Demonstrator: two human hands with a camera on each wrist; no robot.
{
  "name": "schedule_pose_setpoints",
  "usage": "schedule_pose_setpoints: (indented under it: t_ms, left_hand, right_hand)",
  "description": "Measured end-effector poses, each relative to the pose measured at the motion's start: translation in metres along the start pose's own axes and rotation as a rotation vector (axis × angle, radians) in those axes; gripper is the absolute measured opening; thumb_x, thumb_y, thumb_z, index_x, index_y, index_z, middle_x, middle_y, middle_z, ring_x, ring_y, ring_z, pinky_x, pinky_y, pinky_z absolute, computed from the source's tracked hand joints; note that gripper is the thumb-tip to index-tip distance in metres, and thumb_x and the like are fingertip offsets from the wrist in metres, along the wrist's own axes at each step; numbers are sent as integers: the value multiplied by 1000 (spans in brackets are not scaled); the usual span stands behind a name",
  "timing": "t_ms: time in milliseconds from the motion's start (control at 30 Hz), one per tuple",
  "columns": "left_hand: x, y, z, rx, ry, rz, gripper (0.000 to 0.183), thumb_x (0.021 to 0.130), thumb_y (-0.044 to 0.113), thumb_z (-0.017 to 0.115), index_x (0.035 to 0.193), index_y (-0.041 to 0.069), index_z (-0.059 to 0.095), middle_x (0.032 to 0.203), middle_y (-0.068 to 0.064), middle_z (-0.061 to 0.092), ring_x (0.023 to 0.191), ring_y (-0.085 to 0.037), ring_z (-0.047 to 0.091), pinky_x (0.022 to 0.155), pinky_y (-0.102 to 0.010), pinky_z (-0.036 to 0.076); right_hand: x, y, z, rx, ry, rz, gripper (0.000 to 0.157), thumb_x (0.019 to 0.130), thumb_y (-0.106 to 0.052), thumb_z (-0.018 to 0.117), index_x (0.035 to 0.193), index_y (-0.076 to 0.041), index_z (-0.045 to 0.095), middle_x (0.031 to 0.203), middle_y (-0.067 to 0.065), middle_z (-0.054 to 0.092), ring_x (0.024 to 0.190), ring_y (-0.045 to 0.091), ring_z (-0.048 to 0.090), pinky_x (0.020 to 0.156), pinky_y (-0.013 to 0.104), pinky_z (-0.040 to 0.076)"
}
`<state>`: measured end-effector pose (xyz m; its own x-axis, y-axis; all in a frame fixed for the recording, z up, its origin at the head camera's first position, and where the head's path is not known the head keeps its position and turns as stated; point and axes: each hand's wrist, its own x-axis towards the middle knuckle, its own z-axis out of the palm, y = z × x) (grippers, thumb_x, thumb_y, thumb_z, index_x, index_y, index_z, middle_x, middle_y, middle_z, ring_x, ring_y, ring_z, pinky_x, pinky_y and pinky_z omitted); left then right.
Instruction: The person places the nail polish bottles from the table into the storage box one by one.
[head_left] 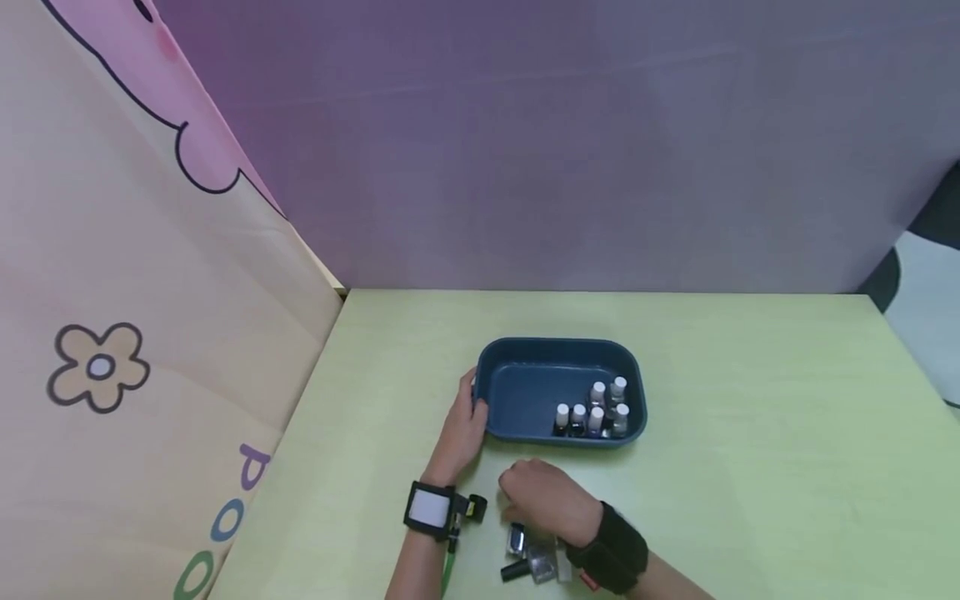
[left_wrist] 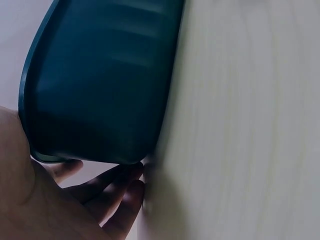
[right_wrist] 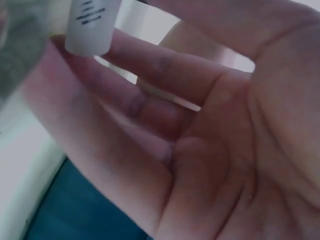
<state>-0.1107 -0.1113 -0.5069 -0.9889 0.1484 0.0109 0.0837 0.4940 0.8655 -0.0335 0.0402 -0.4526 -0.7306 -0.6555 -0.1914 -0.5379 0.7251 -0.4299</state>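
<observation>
The dark blue tray (head_left: 517, 400) sits on the pale table. My left hand (head_left: 463, 429) grips its left end; in the left wrist view, fingers (left_wrist: 120, 200) lie curled under the end of the tray. Several small bottles with white caps (head_left: 597, 392) stand at the right side of the tray. In front of the tray, my right hand (head_left: 551, 500) is bent over a cluster of small items. Close up, its curled fingers hold a white cylindrical bottle part (right_wrist: 91, 30) with dark print; the rest is cut off by the frame.
Below the right hand lie a small shiny bottle (head_left: 516, 540), a black cylindrical piece (head_left: 515, 571), a clear item (head_left: 542, 562) and a red piece (head_left: 589, 581). A purple backdrop (head_left: 570, 167) rises behind the table, and a patterned cloth (head_left: 187, 350) hangs at the left.
</observation>
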Motion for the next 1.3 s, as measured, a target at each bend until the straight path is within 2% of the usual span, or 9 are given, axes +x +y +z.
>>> schedule_pose_setpoints:
  t_ms: [167, 333, 433, 567, 767, 967, 1100, 1300]
  left_hand:
    - [1, 1, 0, 8, 9, -6, 51, 96, 22, 34, 144, 31, 21, 145, 2, 34, 131, -14, 31, 103, -36, 27]
    - [0, 1, 1, 14, 9, -7, 51, 96, 22, 34, 144, 30, 22, 145, 0, 34, 131, -14, 31, 103, -36, 27]
    - [-1, 1, 1, 15, 6, -8, 51, 96, 22, 34, 144, 30, 22, 145, 0, 34, 131, -15, 31, 103, -37, 27]
    - [-1, 1, 1, 9, 1, -7, 50, 96, 23, 33, 144, 30, 21, 146, 1, 32, 132, -14, 30, 103, -37, 27]
    - [0, 0, 1, -6, -10, -33, 50, 96, 25, 32, 144, 34, 20, 147, 3, 30, 132, -14, 29, 103, -38, 28]
    - [0, -1, 2, -1, -6, -53, 49, 96, 25, 32, 143, 35, 20, 147, 3, 31, 132, -13, 29, 103, -38, 27]
    - [0, -2, 2, 12, 3, -48, 49, 96, 25, 32, 143, 35, 21, 146, 2, 31, 132, -14, 29, 103, -38, 28]
    - [0, -1, 2, 15, -1, -53, 49, 97, 26, 32, 143, 36, 20, 146, 3, 32, 131, -14, 30, 103, -37, 28]
  right_hand:
    - [0, 3, 0, 15, -19, -5, 22, 75, -22, 68, 65, -19, 49, 62, -9, 41, 55, 7, 38, 54, 22, 35]
    - [3, 7, 3, 113, -48, 11, 18, 75, -17, 65, 66, -20, 50, 63, -9, 44, 58, 7, 39, 57, 23, 36]
    - [3, 7, 2, 163, -46, 9, 13, 74, -19, 68, 70, -20, 55, 67, -12, 47, 61, 4, 42, 61, 22, 38]
    - [1, 6, -6, 235, -13, -27, 7, 73, -17, 69, 70, -20, 63, 67, -17, 52, 62, 0, 47, 61, 19, 40]
    - [-4, 12, -17, 347, 25, -47, 10, 74, -10, 67, 72, -20, 66, 69, -16, 58, 60, -1, 49, 60, 19, 42]
    - [-9, 20, -21, 344, 75, -34, 4, 76, -14, 68, 77, -18, 68, 74, -15, 57, 65, -1, 50, 62, 19, 42]
    - [-11, 25, -23, 332, 138, -45, 5, 76, -14, 68, 80, -16, 69, 78, -14, 57, 70, 0, 50, 65, 19, 43]
    - [-17, 27, -30, 367, 250, -104, 8, 77, -11, 67, 82, -17, 69, 81, -13, 58, 74, 0, 53, 68, 19, 44]
